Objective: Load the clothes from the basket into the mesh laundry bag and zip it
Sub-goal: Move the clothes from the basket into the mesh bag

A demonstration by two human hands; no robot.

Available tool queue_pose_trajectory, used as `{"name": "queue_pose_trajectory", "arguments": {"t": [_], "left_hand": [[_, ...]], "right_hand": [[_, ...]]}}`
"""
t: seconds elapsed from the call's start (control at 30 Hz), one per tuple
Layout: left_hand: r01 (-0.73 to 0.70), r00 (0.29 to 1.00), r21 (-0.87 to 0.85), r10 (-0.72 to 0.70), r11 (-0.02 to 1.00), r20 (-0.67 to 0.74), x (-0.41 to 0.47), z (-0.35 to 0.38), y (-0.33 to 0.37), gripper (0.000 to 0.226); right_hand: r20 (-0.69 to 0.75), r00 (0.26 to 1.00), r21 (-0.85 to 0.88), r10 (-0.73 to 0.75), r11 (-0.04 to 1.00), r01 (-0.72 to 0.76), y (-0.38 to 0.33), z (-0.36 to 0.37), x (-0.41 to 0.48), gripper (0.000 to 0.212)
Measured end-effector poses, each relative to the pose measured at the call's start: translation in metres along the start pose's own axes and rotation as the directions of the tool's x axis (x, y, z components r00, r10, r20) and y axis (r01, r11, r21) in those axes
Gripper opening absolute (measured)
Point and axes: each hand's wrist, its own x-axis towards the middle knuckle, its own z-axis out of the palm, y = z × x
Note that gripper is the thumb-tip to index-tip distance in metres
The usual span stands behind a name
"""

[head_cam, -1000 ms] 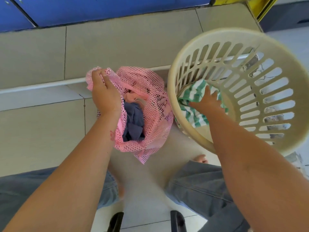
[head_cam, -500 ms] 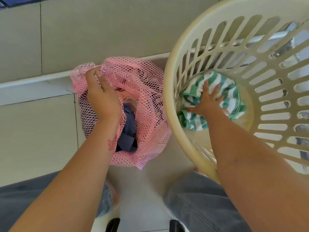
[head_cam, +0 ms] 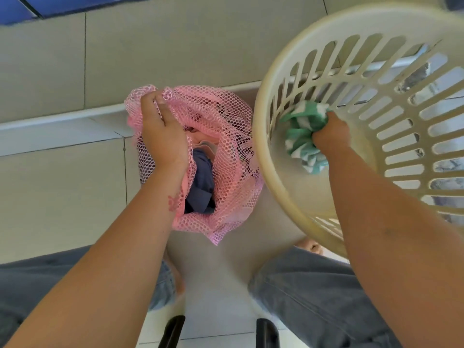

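Observation:
A pink mesh laundry bag (head_cam: 226,136) hangs open between my knees, with a dark blue garment (head_cam: 200,187) and a pale pink one inside. My left hand (head_cam: 160,131) grips the bag's upper left rim and holds the mouth open. To the right stands a cream slatted plastic basket (head_cam: 263,151). My right hand (head_cam: 331,134) is inside it, fingers closed on a bunched green-and-white striped cloth (head_cam: 301,136) lifted off the basket floor. The bag's zip is not visible.
Beige floor tiles lie all around, with a white pipe (head_cam: 62,121) running across behind the bag. A blue surface (head_cam: 37,6) shows at the top left. My jeans-clad legs (head_cam: 313,297) and two black chair legs (head_cam: 173,330) fill the bottom.
My right hand went from resting flat on the striped cloth to gripping it in a bunch and raising it. The left hand kept its hold on the bag rim.

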Motion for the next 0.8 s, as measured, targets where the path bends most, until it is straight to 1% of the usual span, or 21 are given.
{"name": "queue_pose_trajectory", "arguments": {"t": [0.07,0.17,0.23,0.3,0.37,0.43,0.47,0.53,0.57,0.63,0.67,0.7,0.77,0.8], "left_hand": [[-0.004,1.0,-0.028,0.004,1.0,0.007,-0.003,-0.012,0.007,0.03],[-0.028,0.999,-0.057,0.029,0.998,0.014,-0.006,-0.034,0.015,0.03],[-0.047,0.998,-0.073,0.049,0.996,0.027,-0.008,-0.051,0.02,0.031],[-0.052,0.998,-0.09,0.056,0.995,0.037,-0.008,-0.067,0.02,0.031],[-0.054,0.998,-0.112,0.058,0.992,0.036,-0.007,-0.081,0.018,0.031],[-0.052,0.998,-0.142,0.057,0.988,0.029,-0.004,-0.095,0.014,0.03],[-0.043,0.999,-0.153,0.048,0.987,0.025,-0.003,-0.1,0.013,0.03],[-0.024,1.0,-0.177,0.027,0.984,0.016,0.0,-0.11,0.01,0.03],[-0.012,1.0,-0.19,0.014,0.982,0.01,0.002,-0.114,0.007,0.03],[0.013,1.0,-0.209,-0.012,0.978,0.002,0.007,-0.12,0.004,0.031],[0.024,1.0,-0.213,-0.024,0.977,0.002,0.008,-0.122,0.003,0.031],[0.034,0.999,-0.212,-0.035,0.977,0.001,0.01,-0.124,0.002,0.032],[0.044,0.999,-0.201,-0.044,0.979,0.002,0.012,-0.126,0.002,0.033],[0.039,0.999,-0.196,-0.039,0.98,0.007,0.013,-0.127,0.001,0.034]], "right_hand": [[-0.075,0.997,0.131,-0.006,0.991,0.016,-0.016,-0.029,-0.014,0.058],[-0.212,0.976,0.35,0.048,0.936,0.03,-0.046,-0.068,-0.046,0.057],[-0.36,0.931,0.437,0.063,0.893,0.108,-0.069,-0.089,-0.07,0.056],[-0.481,0.874,0.459,0.066,0.869,0.187,-0.097,-0.104,-0.098,0.056],[-0.558,0.83,0.491,0.016,0.812,0.315,-0.13,-0.112,-0.128,0.056],[-0.615,0.783,0.505,-0.099,0.713,0.487,-0.162,-0.108,-0.16,0.051],[-0.625,0.763,0.48,-0.168,0.688,0.545,-0.175,-0.1,-0.175,0.049],[-0.575,0.76,0.433,-0.304,0.675,0.597,-0.194,-0.071,-0.201,0.046],[-0.517,0.781,0.437,-0.351,0.676,0.593,-0.198,-0.05,-0.21,0.047],[-0.352,0.844,0.482,-0.405,0.694,0.535,-0.197,-0.004,-0.224,0.048],[-0.275,0.862,0.485,-0.425,0.713,0.506,-0.19,0.019,-0.227,0.049],[-0.211,0.873,0.434,-0.439,0.759,0.486,-0.181,0.038,-0.229,0.05],[-0.092,0.902,0.183,-0.423,0.883,0.433,-0.162,0.067,-0.229,0.054],[-0.044,0.913,0.056,-0.406,0.911,0.408,-0.155,0.074,-0.229,0.056]]}}
